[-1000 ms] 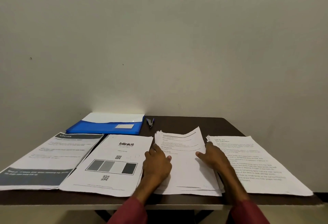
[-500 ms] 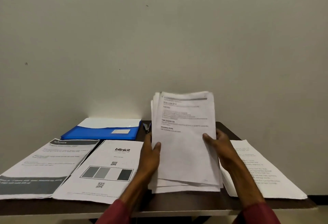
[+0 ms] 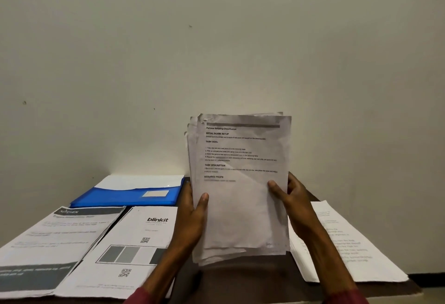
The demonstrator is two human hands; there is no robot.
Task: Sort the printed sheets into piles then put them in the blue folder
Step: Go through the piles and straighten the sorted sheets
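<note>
A stack of printed text sheets (image 3: 240, 183) stands upright above the middle of the dark table (image 3: 252, 277). My left hand (image 3: 192, 217) grips its left edge and my right hand (image 3: 291, 202) grips its right edge, thumbs on the front page. On the table lie three flat piles: a "Kitchen" pile (image 3: 53, 243) at the left, a "blinkit" pile (image 3: 130, 250) beside it, and a text pile (image 3: 342, 246) at the right. The blue folder (image 3: 130, 195) lies shut at the back left, behind the two left piles.
A plain pale wall (image 3: 216, 50) rises straight behind the table. The table's front edge runs along the bottom of the view, and its right edge sits just past the right pile.
Both hands took the middle stack off the table and raised it upright in front of the wall. The pen at the back is now hidden behind the sheets.
</note>
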